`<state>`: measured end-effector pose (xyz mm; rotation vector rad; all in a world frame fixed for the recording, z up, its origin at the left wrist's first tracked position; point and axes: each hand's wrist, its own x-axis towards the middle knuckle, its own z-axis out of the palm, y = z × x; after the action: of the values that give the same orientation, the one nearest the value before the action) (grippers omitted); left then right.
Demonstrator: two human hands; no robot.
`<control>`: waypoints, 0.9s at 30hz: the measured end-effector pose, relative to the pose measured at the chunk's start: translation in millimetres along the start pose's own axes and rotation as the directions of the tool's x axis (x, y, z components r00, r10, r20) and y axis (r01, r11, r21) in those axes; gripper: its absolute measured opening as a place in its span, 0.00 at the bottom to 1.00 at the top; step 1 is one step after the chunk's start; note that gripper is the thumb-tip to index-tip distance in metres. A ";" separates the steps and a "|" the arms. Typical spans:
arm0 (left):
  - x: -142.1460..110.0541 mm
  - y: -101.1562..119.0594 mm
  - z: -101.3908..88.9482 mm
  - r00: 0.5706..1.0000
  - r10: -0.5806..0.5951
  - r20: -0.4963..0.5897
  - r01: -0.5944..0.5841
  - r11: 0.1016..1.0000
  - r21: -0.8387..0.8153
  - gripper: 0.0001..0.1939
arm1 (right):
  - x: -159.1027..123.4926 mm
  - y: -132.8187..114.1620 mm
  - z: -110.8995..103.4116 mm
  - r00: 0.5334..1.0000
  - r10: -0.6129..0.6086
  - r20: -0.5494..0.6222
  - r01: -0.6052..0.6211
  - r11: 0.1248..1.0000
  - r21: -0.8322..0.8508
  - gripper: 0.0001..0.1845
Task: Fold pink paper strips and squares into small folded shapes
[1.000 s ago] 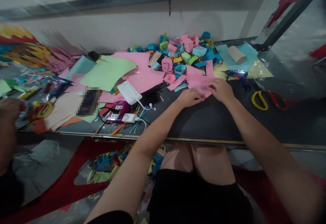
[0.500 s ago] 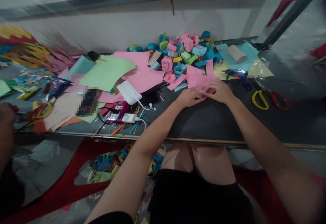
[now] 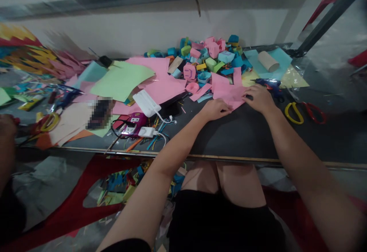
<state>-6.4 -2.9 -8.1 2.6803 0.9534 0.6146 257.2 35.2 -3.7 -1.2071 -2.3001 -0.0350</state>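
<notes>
A pink sheet of paper (image 3: pixel 228 91) lies at the dark table's middle, with cut strips at its far side. My left hand (image 3: pixel 215 109) rests at its near left edge, fingers closed on the paper. At the sheet's right edge, the thumb and fingers of my right hand (image 3: pixel 259 97) pinch the paper. Part of the sheet is hidden by my fingers. Just beyond my right hand lies a blue hot glue gun (image 3: pixel 271 83). Scissors with one yellow and one red handle (image 3: pixel 295 113) are to its right.
Small folded paper pieces (image 3: pixel 212 63) are heaped along the wall. A cardboard tube (image 3: pixel 268 61) lies on blue paper. Left of my arms are a purple power strip (image 3: pixel 134 122), a white charger (image 3: pixel 146 103) and coloured sheets (image 3: pixel 123 78). Another person's hand (image 3: pixel 7 126) is at far left.
My right hand has moved right and slightly away from me, parting from my left hand. More of the pink paper now shows between them. My left hand has barely moved.
</notes>
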 end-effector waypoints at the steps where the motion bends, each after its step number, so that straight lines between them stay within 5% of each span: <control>1: 0.1 0.1 -0.1 1.000 -0.002 -0.003 0.002 1.000 0.001 0.12 | -0.4 -2.0 -1.0 1.000 0.018 -0.025 -0.018 1.000 -0.007 0.13; 5: 0.9 0.1 0.1 1.000 -0.012 0.008 0.012 1.000 0.007 0.14 | 0.1 -25.2 -2.2 0.997 0.027 -0.078 -0.024 0.999 0.038 0.14; 11: 1.6 -1.8 3.6 1.000 -0.012 0.009 0.012 1.000 0.006 0.13 | 2.5 -53.7 2.4 0.988 -0.106 0.114 0.091 0.987 0.129 0.10; 27: -0.2 -1.1 2.7 1.000 -0.024 0.005 0.024 0.999 -0.029 0.11 | 2.0 -31.8 10.5 0.999 -0.002 0.052 -0.001 0.999 0.045 0.14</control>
<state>-5.9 -2.3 -11.0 2.6403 0.9667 0.6128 227.1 20.4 -4.8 -1.1980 -2.3336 0.0479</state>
